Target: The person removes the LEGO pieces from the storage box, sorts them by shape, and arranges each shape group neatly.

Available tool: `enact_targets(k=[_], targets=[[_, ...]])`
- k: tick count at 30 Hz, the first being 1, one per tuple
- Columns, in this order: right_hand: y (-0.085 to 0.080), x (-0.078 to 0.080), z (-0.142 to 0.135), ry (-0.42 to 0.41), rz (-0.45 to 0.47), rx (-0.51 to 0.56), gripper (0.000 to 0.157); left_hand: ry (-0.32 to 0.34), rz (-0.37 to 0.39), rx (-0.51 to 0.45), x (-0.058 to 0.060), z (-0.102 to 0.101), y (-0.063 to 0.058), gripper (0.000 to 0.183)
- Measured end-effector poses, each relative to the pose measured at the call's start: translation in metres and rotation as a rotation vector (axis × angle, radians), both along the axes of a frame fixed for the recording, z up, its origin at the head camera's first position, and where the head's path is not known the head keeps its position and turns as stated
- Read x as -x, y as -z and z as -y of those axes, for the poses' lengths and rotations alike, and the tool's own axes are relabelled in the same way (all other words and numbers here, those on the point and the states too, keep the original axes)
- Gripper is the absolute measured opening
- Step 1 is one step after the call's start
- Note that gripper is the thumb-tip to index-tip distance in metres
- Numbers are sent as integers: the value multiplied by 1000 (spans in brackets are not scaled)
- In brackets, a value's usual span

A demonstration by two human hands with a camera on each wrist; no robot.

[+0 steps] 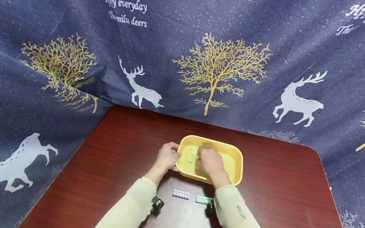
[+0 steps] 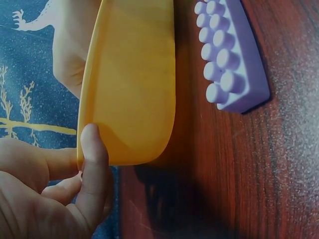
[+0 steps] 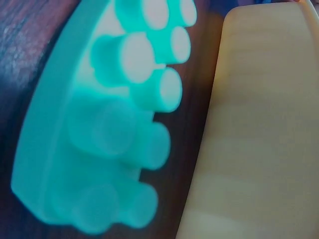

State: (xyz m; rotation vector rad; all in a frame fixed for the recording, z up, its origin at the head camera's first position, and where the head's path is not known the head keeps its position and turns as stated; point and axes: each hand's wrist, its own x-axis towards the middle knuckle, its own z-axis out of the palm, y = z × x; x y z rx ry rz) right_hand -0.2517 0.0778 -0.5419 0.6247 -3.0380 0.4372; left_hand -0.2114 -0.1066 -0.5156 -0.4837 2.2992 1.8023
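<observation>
A yellow plastic basin (image 1: 237, 166) stands on the table. My left hand (image 1: 166, 156) grips its left end; in the left wrist view the thumb (image 2: 92, 144) presses the outer wall near the rim, with fingers on the other side. Inside the basin, my right hand (image 1: 211, 162) reaches down with bent fingers. Whether it holds anything is hidden, and the right wrist view does not show its fingers. A small green piece (image 1: 191, 160) and a pale piece (image 1: 194, 153) lie in the basin beside those fingers.
In front of the basin lie a purple studded building brick (image 1: 181, 194) and a green studded building brick (image 1: 202, 199), side by side and apart. The right forearm passes close to the green one. A blue patterned cloth (image 1: 192, 51) hangs behind the dark red table (image 1: 279, 201).
</observation>
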Motion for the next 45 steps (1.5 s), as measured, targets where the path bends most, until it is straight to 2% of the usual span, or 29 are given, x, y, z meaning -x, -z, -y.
enact_targets(k=[5,12,16,29,45], targets=[[-4,-3,-2,-7,1,17,20,-5,5,-6,-1,-2,1,36],[-7,-7,-5,18,22,106,37,-6,-2,11,-1,-2,0,35],[-8,-8,-9,24,19,120,45,-4,3,18,-1,-2,-1,34],[-16,-16,-21,8,-30,142,39,5,-6,17,-4,-2,-4,34],[-30,-30,-40,16,-64,180,38,7,-14,33,-3,-2,-1,34]])
